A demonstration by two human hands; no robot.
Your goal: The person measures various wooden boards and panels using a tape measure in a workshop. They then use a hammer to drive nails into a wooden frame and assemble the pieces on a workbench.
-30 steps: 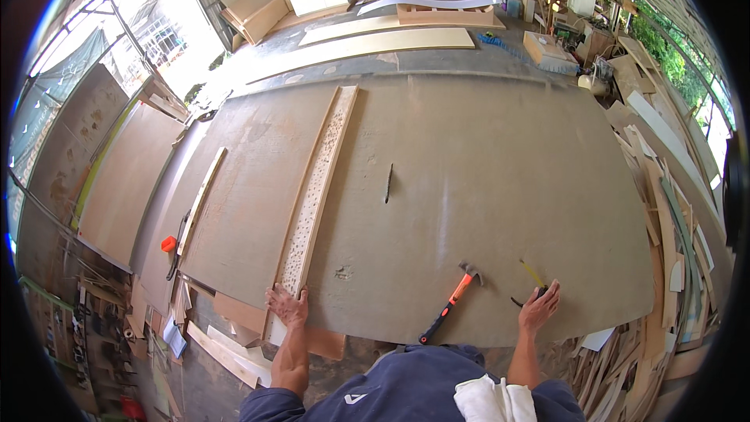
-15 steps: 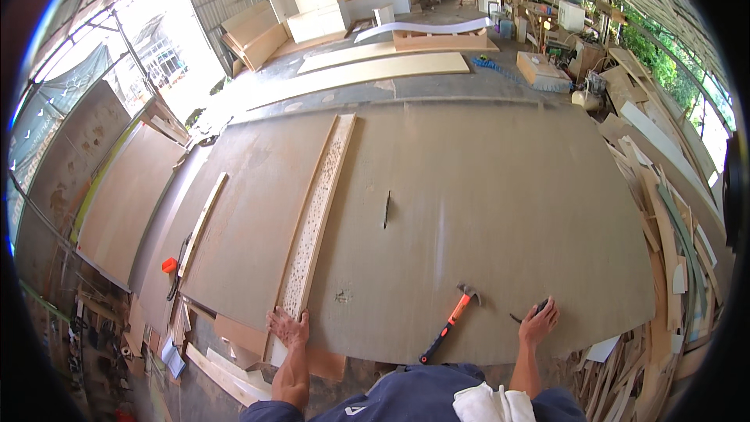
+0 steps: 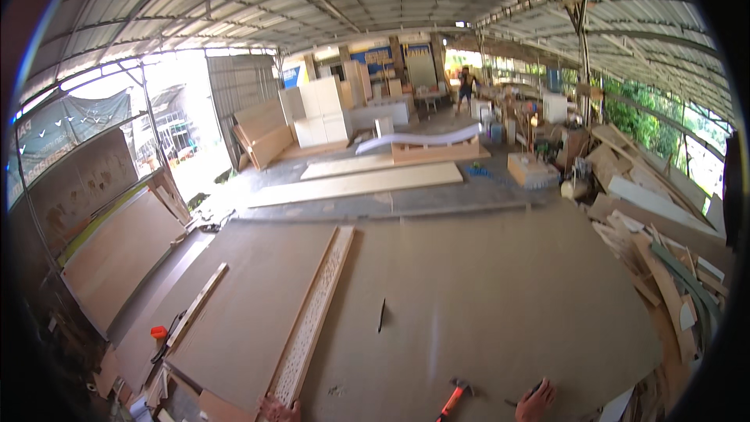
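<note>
Brown tabletop (image 3: 500, 281) bore one speckled board (image 3: 314, 323), near end seemingly steadied under spread left hand (image 3: 279, 409); right hand (image 3: 537, 402), apart, closed on small dark object (image 3: 536, 387).

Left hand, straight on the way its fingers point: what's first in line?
Probably the long speckled strip; the left hand is at its near end and it runs on ahead. Fingertip contact is hard to tell.

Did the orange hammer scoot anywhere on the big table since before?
No, it hasn't gone any way: the hammer lies at the same spot on the table, right of the pitted patch. Only the camera's view tilted up.
</note>
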